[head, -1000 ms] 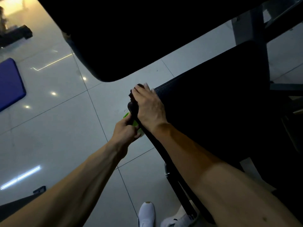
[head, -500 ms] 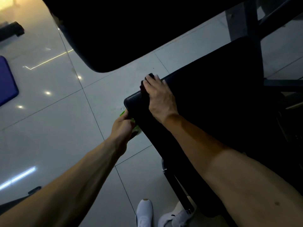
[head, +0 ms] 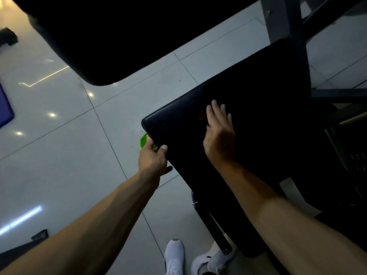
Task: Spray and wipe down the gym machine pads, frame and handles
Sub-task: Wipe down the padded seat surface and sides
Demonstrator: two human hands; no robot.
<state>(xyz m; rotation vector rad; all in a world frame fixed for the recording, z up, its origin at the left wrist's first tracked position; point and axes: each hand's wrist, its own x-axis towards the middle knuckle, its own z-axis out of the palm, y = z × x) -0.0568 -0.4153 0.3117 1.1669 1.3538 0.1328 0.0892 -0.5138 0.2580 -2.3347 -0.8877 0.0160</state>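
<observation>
- Tiled floor [head: 59, 155] fills the left half, glossy with light reflections; a blue mat [head: 5, 108] is cut off at the left edge.
- Upper pad [head: 119, 36]: big black slab across the top of the view, well apart from both hands.
- Seat pad [head: 258, 96]: black, centre-right. Its near corner points left, one edge runs up-right toward the frame upright [head: 278, 20], the other runs down toward the person's white shoes [head: 174, 257].
- Right hand [head: 218, 139]: flat on top of the seat pad, fingers straight and a little spread, pointing up and away. There is a dim reddish patch by the fingertips (likely the wiping cloth, too dark to confirm).
- Left hand [head: 153, 161]: at the pad's left edge just below the corner, thumb on the edge, fingers curled round a green object [head: 144, 140] that is mostly hidden under the pad. Probably the spray bottle; can't tell.
- Key relation: most of the pad surface lies ahead and to the right of the right hand, along the line toward the upright. The right hand is the nearer one and already on it; the left sits off the edge.
- Judgement: pad wipe in progress; frame and handles look not yet done.
</observation>
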